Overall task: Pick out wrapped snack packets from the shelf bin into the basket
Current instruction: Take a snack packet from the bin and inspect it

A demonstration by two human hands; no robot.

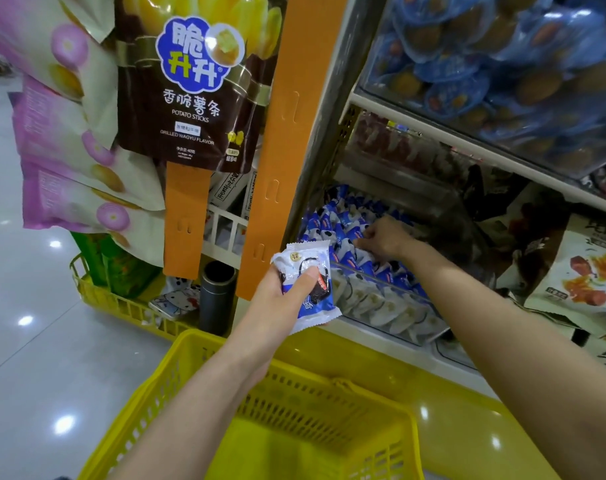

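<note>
My left hand grips a blue-and-white wrapped snack packet, held in front of the shelf and above the far rim of the yellow basket. My right hand reaches into the clear shelf bin, its fingers resting on the pile of blue-and-white packets. Whether those fingers pinch a packet I cannot tell. The basket stands on the floor below both arms, and the part of its inside that I see holds nothing.
An orange hanging strip with a brown potato-sticks bag hangs left of the bin. Pink and cream bags hang further left. A second yellow basket with goods and a dark cylinder stands behind. Upper shelves hold blue packs.
</note>
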